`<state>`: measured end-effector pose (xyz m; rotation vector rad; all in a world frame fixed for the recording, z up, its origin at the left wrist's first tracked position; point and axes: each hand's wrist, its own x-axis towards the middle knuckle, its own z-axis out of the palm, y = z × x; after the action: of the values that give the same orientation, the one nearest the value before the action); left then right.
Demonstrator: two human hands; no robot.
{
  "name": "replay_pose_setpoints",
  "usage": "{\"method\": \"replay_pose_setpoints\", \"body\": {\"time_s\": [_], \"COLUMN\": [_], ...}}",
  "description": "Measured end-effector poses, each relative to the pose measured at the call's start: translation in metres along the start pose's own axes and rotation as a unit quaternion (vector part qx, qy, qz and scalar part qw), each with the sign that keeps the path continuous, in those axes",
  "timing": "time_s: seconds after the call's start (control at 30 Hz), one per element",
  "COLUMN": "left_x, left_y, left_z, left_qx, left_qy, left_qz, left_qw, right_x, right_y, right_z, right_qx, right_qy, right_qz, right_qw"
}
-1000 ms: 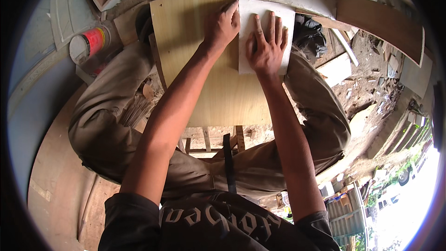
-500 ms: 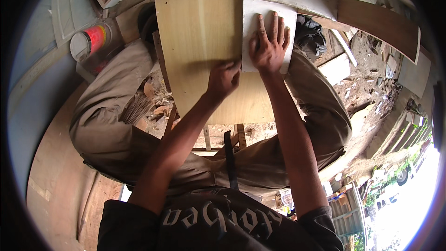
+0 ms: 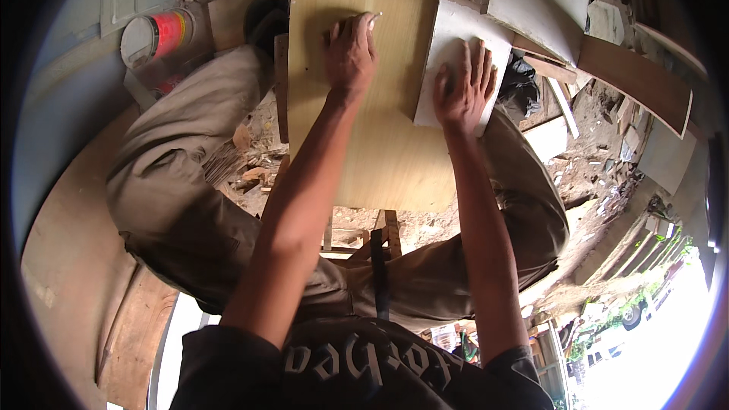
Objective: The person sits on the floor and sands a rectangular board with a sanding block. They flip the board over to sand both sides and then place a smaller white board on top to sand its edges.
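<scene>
A yellowish plywood board (image 3: 387,159) lies flat between my knees on a wooden support. On its right part rests a smaller white rectangular panel (image 3: 433,80), set at a slight tilt. My right hand (image 3: 465,91) presses flat on this panel, fingers stretched out and thumb apart. Farther up on the bare plywood, my left hand (image 3: 351,57) is closed round a short, thin pencil-like stick (image 3: 379,15). Only the stick's pale tip shows past the fingers, so its exact kind is unclear. Two small dark spots mark the plywood's left side.
A red-and-white can (image 3: 159,36) stands at the left by a grey-blue surface. Beyond the panel lean a pale board (image 3: 535,7) and a brown curved-looking board (image 3: 638,87). A black bag (image 3: 520,87) sits by my right knee. Wood scraps litter the ground.
My left hand has moved away from the white panel's near left edge, up and left across the plywood. My right hand stays flat on the panel. The whole view has shifted and turned slightly.
</scene>
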<state>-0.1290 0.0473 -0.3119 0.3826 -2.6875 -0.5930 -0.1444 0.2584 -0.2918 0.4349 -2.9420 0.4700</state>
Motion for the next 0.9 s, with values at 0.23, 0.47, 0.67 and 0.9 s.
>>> {"method": "replay_pose_setpoints", "body": {"time_s": [0.23, 0.47, 0.67, 0.9], "left_x": [-0.007, -0.003, -0.005, -0.004], "left_y": [0.005, 0.006, 0.000, 0.002], "left_z": [0.000, 0.006, 0.010, 0.009], "left_qx": [0.035, 0.063, 0.070, 0.065], "left_qy": [-0.051, -0.029, -0.022, -0.044], "left_qz": [-0.051, -0.039, -0.031, -0.045], "left_qw": [0.997, 0.997, 0.997, 0.996], "right_x": [-0.020, -0.032, -0.038, -0.057], "right_y": [0.012, 0.026, 0.024, 0.021], "right_z": [-0.004, 0.004, 0.006, -0.004], "right_qx": [-0.030, -0.065, -0.068, 0.011], "right_qy": [0.051, 0.073, 0.069, 0.100], "right_qz": [0.192, 0.262, 0.325, 0.304], "right_qw": [0.980, 0.960, 0.941, 0.947]}}
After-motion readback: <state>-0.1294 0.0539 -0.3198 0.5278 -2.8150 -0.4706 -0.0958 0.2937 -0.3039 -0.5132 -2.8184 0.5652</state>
